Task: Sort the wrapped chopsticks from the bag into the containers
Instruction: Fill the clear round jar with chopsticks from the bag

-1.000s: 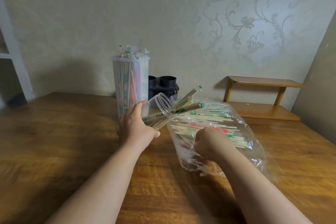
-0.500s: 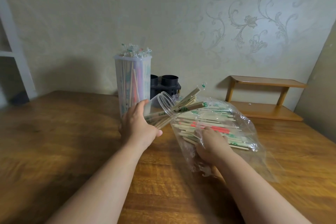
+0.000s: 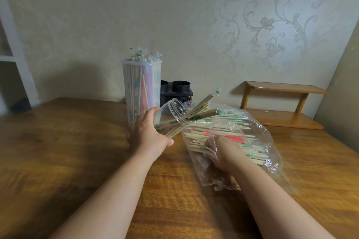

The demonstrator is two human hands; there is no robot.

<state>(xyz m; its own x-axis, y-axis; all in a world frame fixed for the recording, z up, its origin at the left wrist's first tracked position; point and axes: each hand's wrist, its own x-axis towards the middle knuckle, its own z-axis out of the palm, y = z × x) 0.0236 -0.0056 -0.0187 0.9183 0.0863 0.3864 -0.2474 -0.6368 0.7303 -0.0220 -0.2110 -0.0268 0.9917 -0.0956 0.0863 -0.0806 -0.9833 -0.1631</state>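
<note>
Many wrapped chopsticks (image 3: 229, 128) lie in clear bag (image 3: 272, 161) on table (image 3: 77, 141), right of centre. Right hand (image 3: 221, 151) inside bag, fingers on pile; grasp unclear through plastic. Left hand (image 3: 147, 136) grips tilted clear jar (image 3: 167, 114), few sticks (image 3: 207, 114) poking out of mouth. Behind: tall container (image 3: 141, 87) upright, packed full; black holder (image 3: 178, 91) just beside.

One wide-angle view looked from the person's head, forward and slightly down across the wooden table (image 3: 58, 151) toward the patterned wall (image 3: 174, 15); the left hand (image 3: 147, 136) and right hand (image 3: 223, 151) sat close, mid-frame
</note>
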